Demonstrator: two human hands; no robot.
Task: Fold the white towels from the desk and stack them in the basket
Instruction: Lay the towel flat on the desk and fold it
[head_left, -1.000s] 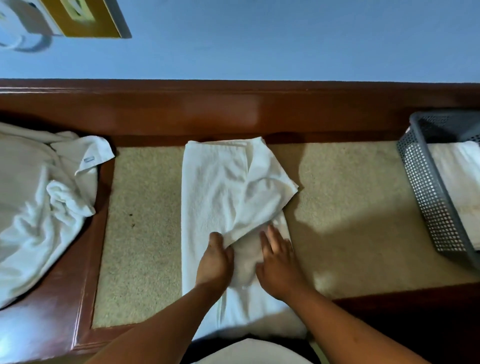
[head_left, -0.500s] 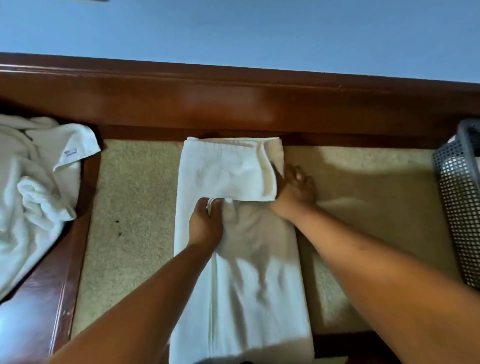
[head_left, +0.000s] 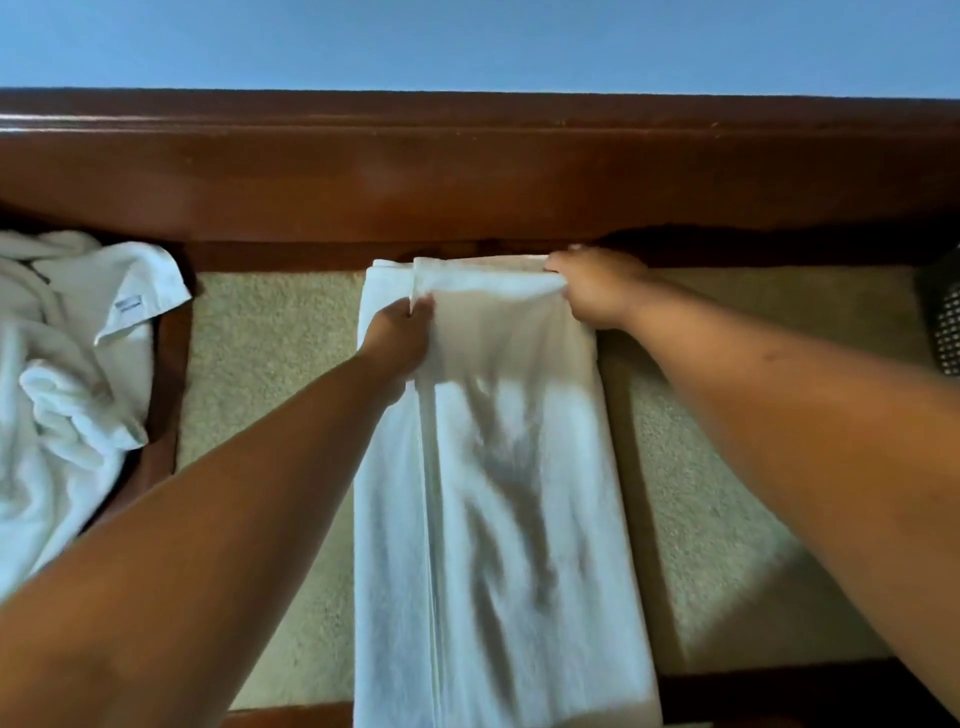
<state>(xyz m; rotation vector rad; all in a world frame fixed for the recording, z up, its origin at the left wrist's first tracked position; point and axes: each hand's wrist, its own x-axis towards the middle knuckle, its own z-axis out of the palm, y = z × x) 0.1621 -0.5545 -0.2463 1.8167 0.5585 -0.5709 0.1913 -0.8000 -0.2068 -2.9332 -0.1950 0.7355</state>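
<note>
Together, left hand (head_left: 397, 340), right hand (head_left: 595, 291) pinch towel (head_left: 493, 519) edge

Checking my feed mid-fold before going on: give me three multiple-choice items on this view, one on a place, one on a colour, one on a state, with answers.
1. Where does the heap of unfolded towels lie relative to the long towel?
A. To its right
B. To its left
C. On top of it

2. What colour is the desk inlay under the long towel?
A. Beige
B. Green
C. Black

3. What are the left hand and right hand doing?
A. Both lie flat and open
B. Only the left grips
C. Both grip the towel's far end

Answers: 1 B, the heap sits at the picture's left edge. 2 A, speckled beige shows on both sides of the towel. 3 C, each hand's fingers curl on a far corner.
</note>
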